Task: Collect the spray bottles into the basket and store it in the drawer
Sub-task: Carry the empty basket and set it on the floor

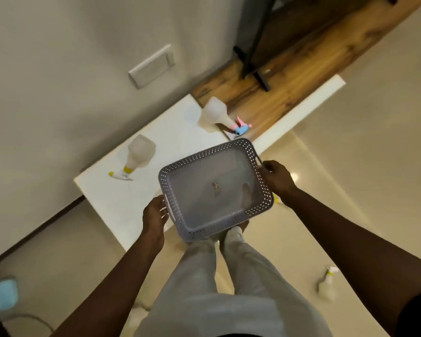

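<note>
I hold a grey perforated basket (212,188) in the air with both hands, and nothing lies in it. My left hand (154,214) grips its near-left end, while my right hand (277,180) grips the handle at its far-right end. On the white counter (122,203) stands a translucent spray bottle with a yellow nozzle (137,155). A second spray bottle with a pink and blue nozzle (220,116) stands at the counter's far end. Another spray bottle (327,283) stands on the floor at the right. Something yellow (276,198) peeks out behind my right wrist.
A wooden surface (289,86) with a black stand (253,64) lies beyond the counter. A wall switch plate (152,65) is on the beige wall. A light blue object (5,294) sits at the lower left. My legs in light trousers (229,276) stand on the glossy floor.
</note>
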Demonstrator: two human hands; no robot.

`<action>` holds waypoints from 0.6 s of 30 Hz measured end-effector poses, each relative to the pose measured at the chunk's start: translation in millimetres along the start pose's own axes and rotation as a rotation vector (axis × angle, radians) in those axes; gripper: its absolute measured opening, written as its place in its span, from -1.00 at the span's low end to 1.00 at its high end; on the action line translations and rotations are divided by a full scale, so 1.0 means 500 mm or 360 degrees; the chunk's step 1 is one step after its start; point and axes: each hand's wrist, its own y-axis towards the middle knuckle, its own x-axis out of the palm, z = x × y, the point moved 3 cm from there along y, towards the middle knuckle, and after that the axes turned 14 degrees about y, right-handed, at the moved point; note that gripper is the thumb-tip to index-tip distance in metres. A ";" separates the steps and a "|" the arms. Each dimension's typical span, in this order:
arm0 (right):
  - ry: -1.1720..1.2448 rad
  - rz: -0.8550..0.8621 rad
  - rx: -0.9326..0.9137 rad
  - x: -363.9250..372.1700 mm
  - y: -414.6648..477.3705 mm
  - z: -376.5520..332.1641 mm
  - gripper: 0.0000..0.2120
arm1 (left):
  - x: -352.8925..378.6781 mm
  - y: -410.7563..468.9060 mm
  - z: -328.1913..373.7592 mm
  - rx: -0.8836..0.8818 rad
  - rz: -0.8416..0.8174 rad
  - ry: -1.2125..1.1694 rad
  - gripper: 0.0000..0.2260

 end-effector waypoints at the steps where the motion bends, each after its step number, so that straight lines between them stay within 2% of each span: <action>1: 0.0066 0.0064 0.0029 -0.024 -0.019 0.028 -0.70 | 0.015 -0.004 0.011 0.0042 -0.0035 0.0057 -0.79; 10: 0.0567 0.0491 0.0294 -0.183 -0.176 0.314 -0.77 | 0.224 -0.079 0.029 0.0314 -0.0301 0.0574 -0.74; 14: 0.0752 0.0626 0.0406 -0.226 -0.228 0.461 -0.71 | 0.338 -0.128 -0.021 0.0440 -0.0424 0.0826 -0.70; 18: 0.0924 0.0771 0.0570 -0.239 -0.260 0.640 -0.76 | 0.457 -0.123 -0.124 0.0444 -0.0454 0.1018 -0.72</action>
